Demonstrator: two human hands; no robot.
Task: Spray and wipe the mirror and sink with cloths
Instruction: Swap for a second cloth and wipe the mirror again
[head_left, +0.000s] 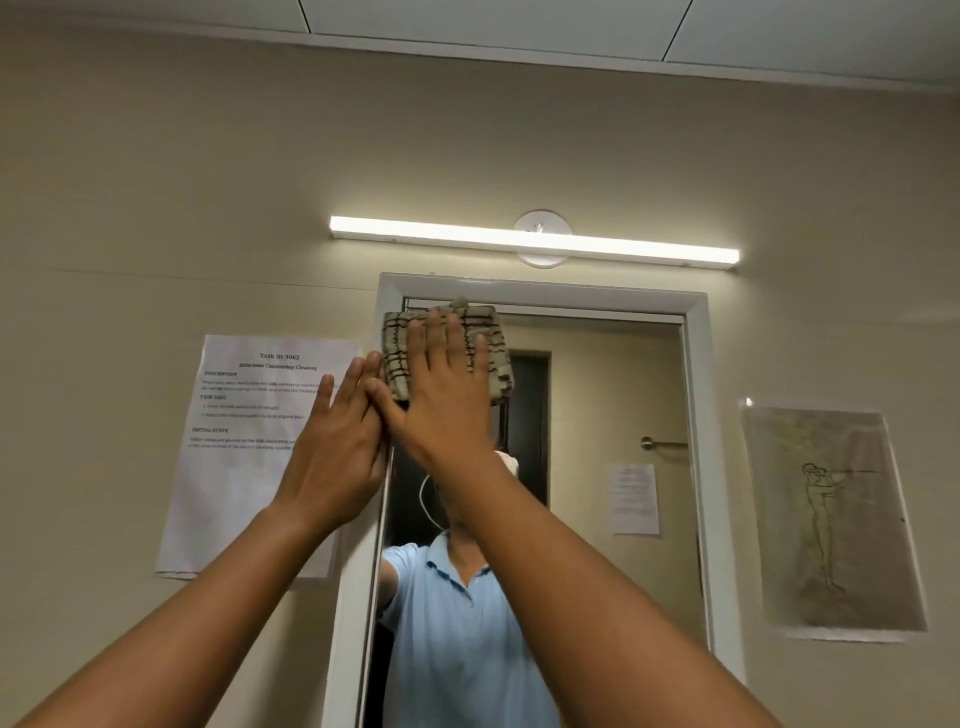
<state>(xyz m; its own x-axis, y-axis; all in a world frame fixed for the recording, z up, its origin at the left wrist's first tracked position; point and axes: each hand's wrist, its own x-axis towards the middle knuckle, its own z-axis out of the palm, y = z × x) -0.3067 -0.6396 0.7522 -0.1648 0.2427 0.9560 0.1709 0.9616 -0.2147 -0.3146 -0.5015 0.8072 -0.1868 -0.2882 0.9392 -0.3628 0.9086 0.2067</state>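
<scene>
A: Where is the cloth right now?

B: The checked cloth (483, 358) is folded into a pad and pressed flat against the mirror (597, 395) in its top left corner, just under the white frame (540, 291). The right hand (447, 395) lies spread over it, palm down and fingers apart. It is pushing the cloth, not pinching it.

A: And the other hand?

B: The left hand (337, 457) is open too, fingers straight and together. It rests on the frame's left edge, touching the right thumb, and holds nothing.

A: So which way does the next stroke go?

B: My guess is right or down. The cloth sits in the corner, so nearly all the glass lies to the right of the hand and below it. The pad's long side runs roughly up and down under the fingers, so a sideways pass would sweep a wide band. The right hand is the one on the cloth; the left only steadies.

A: What about the surface and the room?

B: The glass reflects a person in a light blue shirt, a doorway and a towel bar. A lit strip lamp (535, 241) hangs above, a printed task sheet (244, 441) on the beige wall to the left, a drawing (831, 519) to the right. The sink, any spray bottle and the worktop are out of view.
</scene>
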